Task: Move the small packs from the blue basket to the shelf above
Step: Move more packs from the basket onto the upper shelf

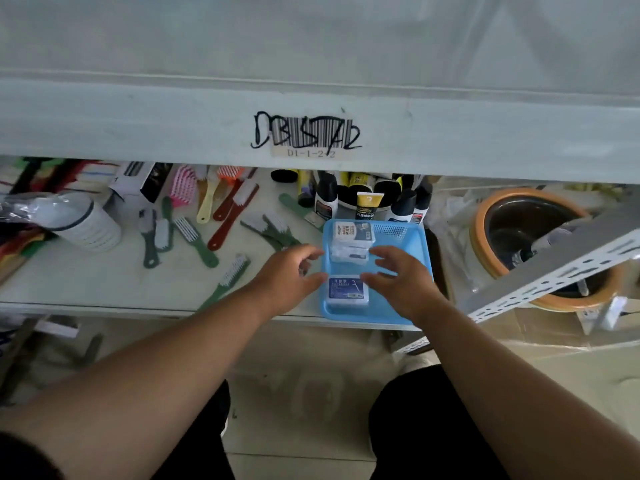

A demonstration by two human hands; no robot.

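A blue basket [412, 237] sits at the front edge of the lower shelf. Inside it lie small packs: a blue-labelled pack [347, 292] at the near end, a white pack [353, 233] at the far end and a clear one [348, 253] just in front of that. My left hand [289, 277] hovers at the basket's left rim with fingers spread. Over the basket's right half is my right hand [401, 280], fingers apart as well. Both hands flank the blue-labelled pack and hold nothing. The shelf above [138, 123] runs across the top, with a barcode label.
Green, red and pink brushes [194, 233] lie scattered on the lower shelf left of the basket. Bottles and tubes [367, 199] stand behind it. An orange-rimmed pot [485, 233] and a slanted perforated metal rail [554, 275] are at the right.
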